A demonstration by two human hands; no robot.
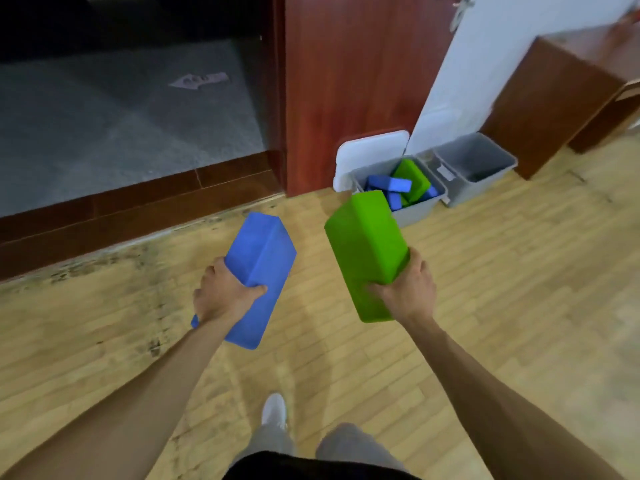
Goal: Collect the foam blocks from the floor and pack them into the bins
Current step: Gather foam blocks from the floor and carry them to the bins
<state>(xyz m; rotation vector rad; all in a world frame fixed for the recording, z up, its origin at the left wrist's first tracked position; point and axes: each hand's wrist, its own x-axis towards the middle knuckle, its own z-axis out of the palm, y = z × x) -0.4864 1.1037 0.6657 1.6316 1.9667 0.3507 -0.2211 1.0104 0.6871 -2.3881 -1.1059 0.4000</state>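
Note:
My left hand [221, 294] grips a blue foam block [259, 265] held out above the wooden floor. My right hand [408, 289] grips a green foam block [363, 244], whose far end overlaps the near corner of a grey bin [417, 211]. That bin holds several blue blocks [389, 185] and a green block [412, 176]. A second grey bin [485, 183] stands just to its right, and I see no blocks inside it.
A white lid [367, 152] leans behind the filled bin against a red-brown door [353, 81]. A dark wooden cabinet [554, 98] stands at the right. Left of the door, a raised wooden threshold [138, 209] borders grey carpet. My shoe [273, 408] is on the floor below.

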